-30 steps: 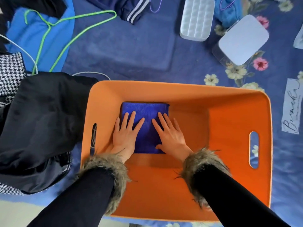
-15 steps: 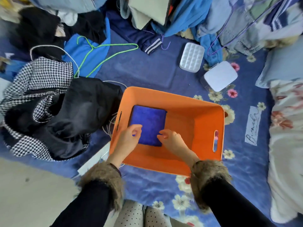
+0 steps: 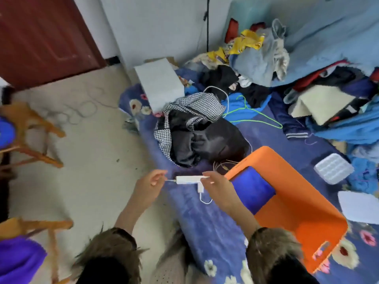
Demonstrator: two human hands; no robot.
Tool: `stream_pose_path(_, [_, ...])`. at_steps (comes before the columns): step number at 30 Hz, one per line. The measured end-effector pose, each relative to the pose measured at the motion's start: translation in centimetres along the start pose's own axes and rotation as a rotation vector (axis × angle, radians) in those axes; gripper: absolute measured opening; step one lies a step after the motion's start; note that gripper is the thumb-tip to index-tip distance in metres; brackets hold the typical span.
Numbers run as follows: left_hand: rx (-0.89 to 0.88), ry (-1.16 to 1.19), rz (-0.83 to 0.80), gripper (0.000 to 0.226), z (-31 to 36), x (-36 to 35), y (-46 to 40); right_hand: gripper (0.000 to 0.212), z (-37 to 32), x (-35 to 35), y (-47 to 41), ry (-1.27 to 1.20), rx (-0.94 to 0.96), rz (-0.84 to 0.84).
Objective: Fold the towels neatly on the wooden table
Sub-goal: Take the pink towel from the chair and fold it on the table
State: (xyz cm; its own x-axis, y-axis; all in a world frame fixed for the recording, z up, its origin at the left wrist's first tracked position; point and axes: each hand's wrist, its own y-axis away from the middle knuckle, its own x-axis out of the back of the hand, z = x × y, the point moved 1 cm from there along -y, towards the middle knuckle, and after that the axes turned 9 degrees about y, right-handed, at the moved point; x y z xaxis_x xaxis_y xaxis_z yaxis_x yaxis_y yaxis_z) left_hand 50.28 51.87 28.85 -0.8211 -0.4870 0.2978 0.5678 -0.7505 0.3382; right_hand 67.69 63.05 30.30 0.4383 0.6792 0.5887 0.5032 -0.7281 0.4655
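towels: 1 folded blue towel [image 3: 253,192] lies flat in the orange basket [image 3: 291,214] on the floral bedspread [image 3: 213,222], just right of your hands, so that piece looks done and stowed. more blue-violet cloth [image 3: 18,261] shows at the left edge by the wooden furniture [image 3: 30,128]; it is blurred, and you cannot tell whether it is a towel or whether it is folded. judged from this, the task is partway along at best, with any remaining towels left to fold on the counter.

neither hand is on a towel right now. your right hand [image 3: 217,187] has its grip curled round the right end of a white power strip [image 3: 189,179] held above the bed edge, a white plug and cord [image 3: 202,193] hanging under it. your left hand [image 3: 150,186] has fingers curled near the strip's left end; whether it pinches the thin lead there is too blurred to tell. clothes, a green hanger [image 3: 254,114] and a houndstooth garment [image 3: 196,108] lie heaped beyond.
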Motion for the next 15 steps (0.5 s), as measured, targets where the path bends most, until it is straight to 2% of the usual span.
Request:
stream_pose_path(2, [0.048,0.025,0.087,0.015,0.1,3.8,1.6,0.031,-3.4,-1.5,-0.4,0.058,0.082,-0.035])
stream_pose_path(5, [0.02,0.07,0.25,0.019,-0.1,9.5,3.4,0.03,-8.5,-4.5,-1.1,0.144,0.217,-0.075])
stream_pose_path(9, [0.058,-0.071,0.387,0.018,-2.7,16.1,5.6,0.033,-15.1,-9.4,-2.0,0.246,0.352,-0.209])
stream_pose_path(12, [0.088,-0.075,0.501,0.014,-5.6,21.2,6.4,0.033,-19.8,-13.6,-2.9,0.353,0.468,-0.22])
stream_pose_path(15, [0.114,-0.103,0.604,0.015,-8.0,26.7,6.1,0.03,-24.6,-17.8,-4.3,0.358,0.534,-0.25])
